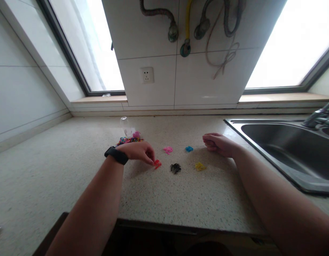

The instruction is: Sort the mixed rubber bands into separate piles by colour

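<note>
My left hand (141,151), with a black band on its wrist, is over the left part of the counter, thumb and fingertips pinched at the edge of a small pile of red rubber bands (157,164). On the right, my right hand (219,144) rests with its fingers curled closed; what they hold, if anything, is hidden. Between the hands lie small piles of pink rubber bands (168,150), blue rubber bands (189,148), black rubber bands (175,168) and yellow rubber bands (200,166). A mixed heap of coloured bands (129,140) is partly covered by my left hand.
Behind the mixed heap is a clear plastic container (124,122), with something bright pink (136,134) beside it. A steel sink (260,142) with a faucet (318,115) is set into the counter (164,199) at right. A tiled wall with a socket (147,75) stands behind.
</note>
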{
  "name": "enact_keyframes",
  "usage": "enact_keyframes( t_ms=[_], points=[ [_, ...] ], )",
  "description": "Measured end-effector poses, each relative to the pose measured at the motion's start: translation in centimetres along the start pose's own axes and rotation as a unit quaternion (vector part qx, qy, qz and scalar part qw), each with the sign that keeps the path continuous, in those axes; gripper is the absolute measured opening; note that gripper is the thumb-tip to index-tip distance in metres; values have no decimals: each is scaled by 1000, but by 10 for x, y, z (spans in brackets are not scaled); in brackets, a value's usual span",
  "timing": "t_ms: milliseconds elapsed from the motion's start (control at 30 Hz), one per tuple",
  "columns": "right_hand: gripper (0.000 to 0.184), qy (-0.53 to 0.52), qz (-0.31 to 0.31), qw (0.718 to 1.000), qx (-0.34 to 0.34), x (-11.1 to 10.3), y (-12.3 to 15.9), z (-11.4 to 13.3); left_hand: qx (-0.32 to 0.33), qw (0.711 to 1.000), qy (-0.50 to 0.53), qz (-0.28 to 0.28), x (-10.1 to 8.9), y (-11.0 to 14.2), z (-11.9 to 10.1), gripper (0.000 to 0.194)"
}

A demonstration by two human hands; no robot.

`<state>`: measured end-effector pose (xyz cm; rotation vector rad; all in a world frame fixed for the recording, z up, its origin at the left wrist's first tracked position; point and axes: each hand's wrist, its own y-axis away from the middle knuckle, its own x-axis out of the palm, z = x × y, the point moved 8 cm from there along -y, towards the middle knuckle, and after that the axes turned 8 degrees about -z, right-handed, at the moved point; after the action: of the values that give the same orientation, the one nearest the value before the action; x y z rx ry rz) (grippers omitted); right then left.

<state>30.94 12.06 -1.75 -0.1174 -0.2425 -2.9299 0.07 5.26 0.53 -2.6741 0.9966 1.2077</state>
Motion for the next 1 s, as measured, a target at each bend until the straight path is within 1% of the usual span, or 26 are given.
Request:
enact_keyframes(
  t_ms=[167, 367, 567, 733, 1000],
  points=[
    [31, -6, 13, 1000, 6, -1, -1, -3, -5, 1000, -31, 1, 0, -3, 4, 19],
    [31, -2, 8, 1000, 2, -2, -2, -2, 2, 998, -49, -36, -5, -5, 5, 20],
    [31, -5, 7, 1000, 2, -1, -2, -3, 10, 997, -62, -39, -5, -7, 7, 19],
    [29, 3, 8, 1000, 1, -2, -3, -3, 23, 997, -67, -34, -5, -9, 5, 24],
    [30, 12, 9, 1000, 0, -3, -3, -3, 40, 994, -79, -69, -14, -10, 2, 30]
  ],
)
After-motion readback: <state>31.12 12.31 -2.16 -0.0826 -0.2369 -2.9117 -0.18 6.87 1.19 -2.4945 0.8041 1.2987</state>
